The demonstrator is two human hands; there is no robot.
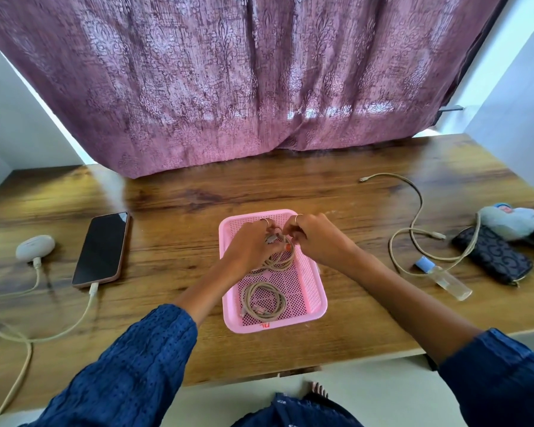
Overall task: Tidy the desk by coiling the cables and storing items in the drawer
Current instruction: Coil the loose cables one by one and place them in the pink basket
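Blue sleeves (130,362) fill the bottom of my view, cut off by the lower edge. Both my hands meet over the far half of the pink mesh basket (312,291). My left hand (250,246) is clenched around a half-wound beige cable (279,261), and my right hand (316,237) pinches the same cable near its top; the plug ends are hidden behind my fingers, so I cannot make out how the coil is being fastened. In the near half of the basket lies a second, finished coiled cable (262,300), flat on the mesh floor.

Outward on the wooden desk (179,211), a loose cable (413,223) snakes at right, passing a small clear bottle (444,278), a dark patterned pouch (494,257) and a soft toy (512,223) cut off by the frame. At left, a phone (102,248) and a white earbud case (34,247) are each plugged into cables running out of view.
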